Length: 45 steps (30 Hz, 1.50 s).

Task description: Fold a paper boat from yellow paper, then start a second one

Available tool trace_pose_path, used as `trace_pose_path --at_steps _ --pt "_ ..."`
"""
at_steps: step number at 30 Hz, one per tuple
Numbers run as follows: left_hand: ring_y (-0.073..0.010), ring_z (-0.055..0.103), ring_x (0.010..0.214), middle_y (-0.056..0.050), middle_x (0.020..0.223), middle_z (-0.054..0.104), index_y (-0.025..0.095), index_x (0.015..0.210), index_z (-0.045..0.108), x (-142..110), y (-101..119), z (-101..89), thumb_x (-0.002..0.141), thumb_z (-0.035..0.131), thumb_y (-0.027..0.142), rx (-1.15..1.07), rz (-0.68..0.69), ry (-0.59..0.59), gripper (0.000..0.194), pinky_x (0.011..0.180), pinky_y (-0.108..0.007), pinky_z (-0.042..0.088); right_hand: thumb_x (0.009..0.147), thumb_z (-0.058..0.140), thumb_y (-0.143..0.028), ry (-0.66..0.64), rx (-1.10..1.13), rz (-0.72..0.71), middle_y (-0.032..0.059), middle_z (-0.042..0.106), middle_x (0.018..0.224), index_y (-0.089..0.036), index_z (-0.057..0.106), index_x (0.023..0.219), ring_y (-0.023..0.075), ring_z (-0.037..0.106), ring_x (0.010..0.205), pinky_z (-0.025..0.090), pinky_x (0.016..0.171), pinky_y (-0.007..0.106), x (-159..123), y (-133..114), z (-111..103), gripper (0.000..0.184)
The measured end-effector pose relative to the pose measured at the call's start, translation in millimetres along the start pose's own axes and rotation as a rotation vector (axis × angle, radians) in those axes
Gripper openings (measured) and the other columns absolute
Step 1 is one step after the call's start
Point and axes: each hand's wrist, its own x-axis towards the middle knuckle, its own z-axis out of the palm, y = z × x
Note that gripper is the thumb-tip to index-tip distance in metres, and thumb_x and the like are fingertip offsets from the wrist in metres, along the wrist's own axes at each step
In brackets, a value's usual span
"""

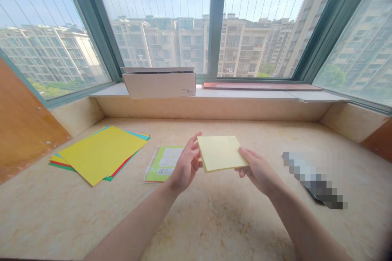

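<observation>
My right hand [252, 165] pinches the right edge of a square stack of pale yellow paper [221, 153], thumb on top and fingers underneath. On the other side, my left hand [188, 162] is curled around the stack's left edge, its fingers partly hidden behind it. The stack is held above the stone-patterned counter, tilted so its top faces me. Just left of my left hand lies a flat green-and-white packet [163, 163] in clear plastic, partly covered by that hand.
Coloured sheets [105, 153], yellow on top, lie fanned out at the left of the counter [196, 228]. A blurred-out dark flat object [315, 181] rests at the right. On the ledge stand a white box [159, 85] and a long reddish strip [260, 86], before the windows.
</observation>
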Motion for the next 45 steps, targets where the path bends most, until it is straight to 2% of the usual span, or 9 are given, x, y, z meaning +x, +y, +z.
trace_pose_path --at_steps 5,12,16,20,22,28,32,38,45 --pt "-0.0236 0.063 0.114 -0.007 0.135 0.060 0.024 0.130 0.051 2 4 -3.1 0.083 0.059 0.022 0.079 0.017 0.015 0.048 0.091 -0.035 0.052 0.095 0.057 -0.047 -0.036 -0.084 -0.041 0.0051 0.068 0.082 -0.018 0.060 0.129 0.0126 0.056 0.055 0.045 0.044 0.022 -1 -1 1 0.044" --pt "-0.0227 0.067 0.105 -0.011 0.128 0.065 0.019 0.117 0.055 6 5 -4.3 0.077 0.064 0.022 0.192 -0.033 0.108 0.042 0.081 -0.030 0.053 0.095 0.052 -0.054 0.044 -0.324 -0.095 0.0059 0.071 0.084 -0.018 0.046 0.146 0.0167 0.061 0.055 0.046 0.048 0.028 2 0 -4 0.063" --pt "-0.0209 0.070 0.095 -0.012 0.112 0.072 0.016 0.112 0.059 10 5 -7.7 0.080 0.073 0.038 0.322 -0.085 0.193 0.042 0.077 -0.027 0.053 0.096 0.049 -0.057 0.134 -0.635 -0.227 0.0143 0.071 0.114 -0.016 0.058 0.136 0.0273 0.068 0.098 0.055 0.080 0.040 5 1 -16 0.058" --pt "-0.0220 0.072 0.076 -0.013 0.091 0.075 0.012 0.097 0.066 9 9 -13.5 0.078 0.076 0.049 0.384 -0.183 0.165 0.043 0.063 -0.026 0.051 0.096 0.049 -0.061 0.250 -0.893 -0.429 0.0143 0.057 0.141 -0.020 0.069 0.123 0.0345 0.049 0.132 0.053 0.090 0.046 -1 -9 -23 0.053" --pt "-0.0232 0.072 0.071 -0.013 0.087 0.076 0.012 0.092 0.069 6 13 -15.4 0.076 0.077 0.051 0.417 -0.268 0.096 0.043 0.058 -0.026 0.050 0.098 0.044 -0.063 0.167 -0.846 -0.411 0.0139 0.062 0.135 -0.021 0.071 0.121 0.0342 0.054 0.128 0.052 0.091 0.046 -9 -19 -23 0.055" --pt "-0.0232 0.072 0.067 -0.011 0.085 0.078 0.016 0.091 0.076 -2 27 -11.8 0.079 0.070 0.045 0.673 -0.481 -0.131 0.032 0.050 -0.023 0.046 0.095 0.035 -0.074 -0.443 -0.685 -0.244 0.0119 0.069 0.127 -0.024 0.064 0.136 0.0348 0.064 0.114 0.048 0.100 0.050 -30 -44 -27 0.070" --pt "-0.0207 0.068 0.058 -0.008 0.076 0.077 0.018 0.081 0.079 -4 29 -8.3 0.077 0.066 0.039 0.837 -0.509 -0.247 0.025 0.045 -0.022 0.041 0.094 0.042 -0.073 -0.583 -0.612 -0.179 0.0103 0.072 0.120 -0.027 0.063 0.137 0.0318 0.066 0.110 0.048 0.099 0.049 -37 -49 -19 0.066" --pt "-0.0193 0.067 0.056 -0.006 0.072 0.075 0.019 0.077 0.078 -6 25 -8.1 0.079 0.061 0.039 0.983 -0.509 -0.394 0.026 0.044 -0.022 0.040 0.093 0.055 -0.039 -0.595 -0.494 -0.021 0.0047 0.075 0.100 -0.025 0.075 0.107 0.0266 0.068 0.103 0.052 0.096 0.044 -38 -48 9 0.028" --pt "-0.0198 0.068 0.062 -0.004 0.076 0.074 0.022 0.086 0.078 -3 23 -12.7 0.082 0.062 0.037 1.120 -0.386 -0.478 0.023 0.051 -0.024 0.045 0.087 0.062 -0.031 -0.263 -0.620 0.044 0.0068 0.074 0.089 -0.020 0.069 0.107 0.0212 0.069 0.075 0.052 0.058 0.027 -25 -20 1 0.024"
